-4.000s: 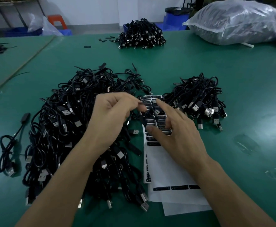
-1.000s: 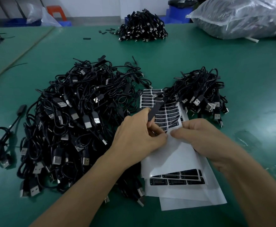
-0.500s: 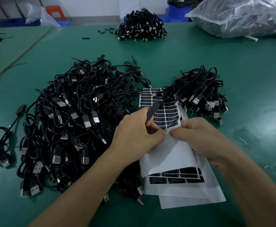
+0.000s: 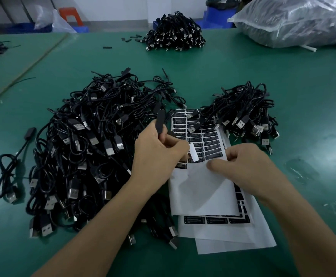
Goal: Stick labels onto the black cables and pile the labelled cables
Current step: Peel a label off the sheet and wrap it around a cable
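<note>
My left hand [image 4: 159, 154] grips the slim black end piece of a black cable [image 4: 160, 121], which sticks up above the thumb. At its fingertips a peeled label [image 4: 193, 155] stands up, pale side showing. My right hand [image 4: 245, 164] pinches the top label sheet [image 4: 201, 188], thumb pressed on its bare white part. Rows of black labels [image 4: 207, 140] fill the sheet's far end. A big tangled pile of black cables [image 4: 87, 148] lies left of the hands. A smaller cable pile [image 4: 245, 112] lies to the right, overlapping the sheet's top.
More label sheets [image 4: 233, 236] lie under the top one on the green table [image 4: 303, 96]. A single cable [image 4: 9, 172] lies at the far left. Another cable heap [image 4: 175, 39] and a clear plastic bag [image 4: 295, 21] sit at the back.
A label has come off the sheet and now stands at my left fingertips. The cable's end piece has turned more upright. My right hand shifted slightly right on the sheet.
</note>
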